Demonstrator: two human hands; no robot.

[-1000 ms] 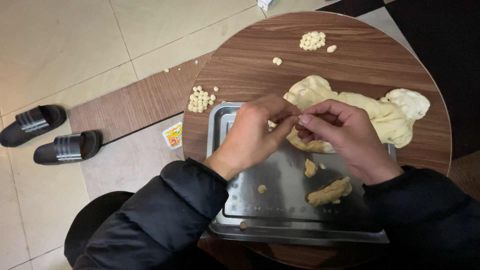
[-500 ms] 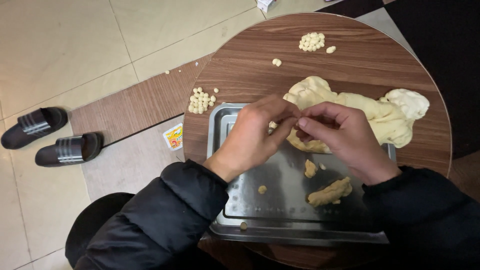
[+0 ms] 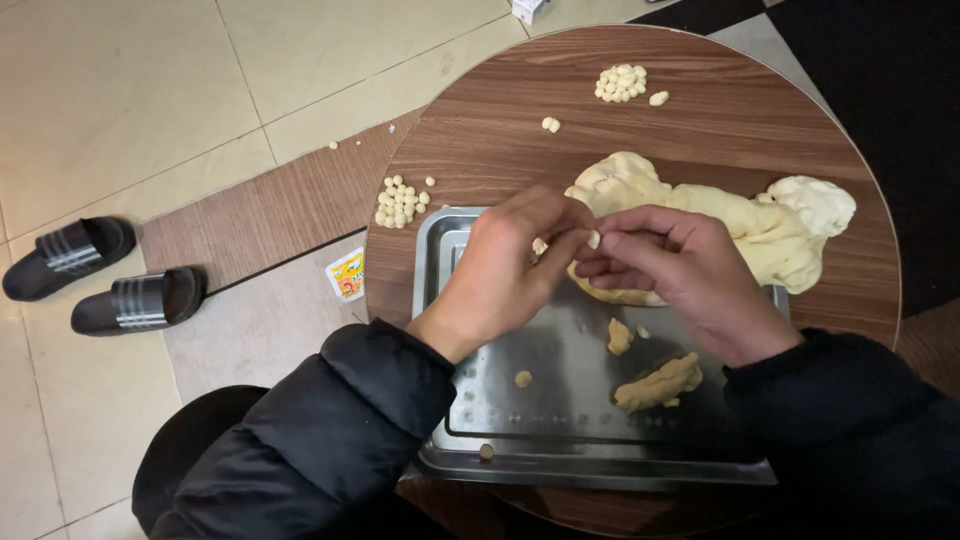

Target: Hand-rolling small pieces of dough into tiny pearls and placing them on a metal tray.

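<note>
Right now both hands meet above the far edge of the rectangular steel baking tray (image 3: 520, 430), which sits on the round wood-grain worktop (image 3: 700, 110). The left hand (image 3: 505, 270) and right hand (image 3: 675, 270) each have a fingertip grip pinched together on one small pale dough bit (image 3: 593, 239), held between them just in front of the large pale yellow dough mass (image 3: 740, 225). How firmly each grip presses is hard to tell. On the tray lie three loose dough scraps, the biggest an elongated tan dough piece (image 3: 660, 383). Two clusters of tiny dough balls (image 3: 400, 200) rest on the worktop. Two black slippers (image 3: 100, 275) lie on the floor.
</note>
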